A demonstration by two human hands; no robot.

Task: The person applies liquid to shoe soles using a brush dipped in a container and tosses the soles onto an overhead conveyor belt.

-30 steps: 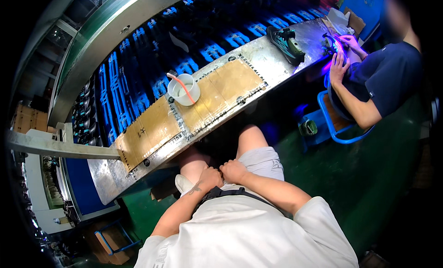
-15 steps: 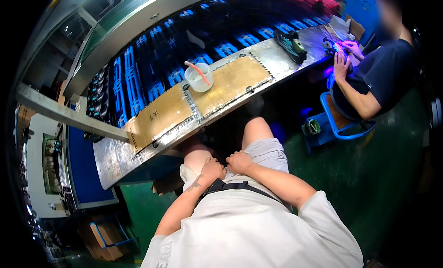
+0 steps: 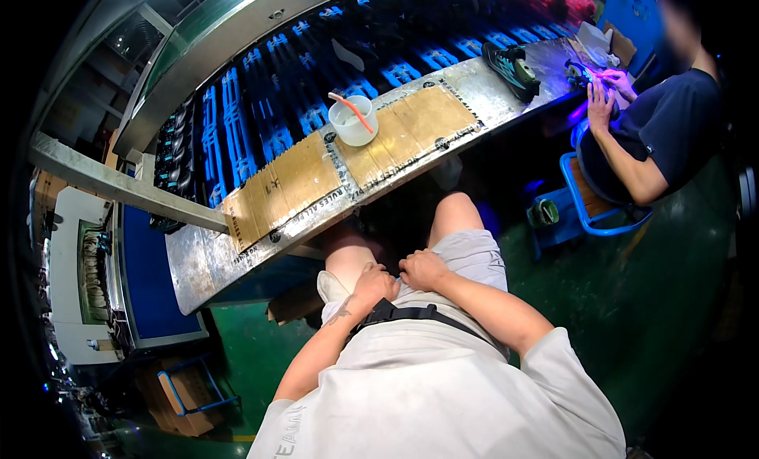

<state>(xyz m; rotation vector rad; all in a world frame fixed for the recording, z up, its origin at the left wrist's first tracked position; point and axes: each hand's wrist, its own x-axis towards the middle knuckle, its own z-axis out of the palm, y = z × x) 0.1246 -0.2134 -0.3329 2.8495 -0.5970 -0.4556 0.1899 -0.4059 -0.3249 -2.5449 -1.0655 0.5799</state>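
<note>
My left hand [image 3: 378, 286] and my right hand [image 3: 423, 270] rest in my lap, on the front of my light grey shorts [image 3: 468, 257]. The two hands lie side by side with their knuckles up. Both have curled fingers, and the fingertips are hidden against the cloth, so whatever they may hold cannot be seen. Above my lap, on the bench, flattened cardboard [image 3: 431, 120] lies taped down. On it stands a translucent white cup [image 3: 353, 133] with a red straw [image 3: 352, 111] leaning in it. Neither hand touches the bench or the cup.
A metal bench edge [image 3: 198, 273] runs along a dark, blue-lit line. A slanting metal bar [image 3: 126, 186] crosses at left. A dark shoe [image 3: 512, 70] lies farther right. There, a co-worker [image 3: 672, 119] handles a lit piece beside a blue-framed stool [image 3: 589, 218].
The whole view has shifted a little, so the bench and cup appear slightly farther right. My hands stay in my lap, curled as before.
</note>
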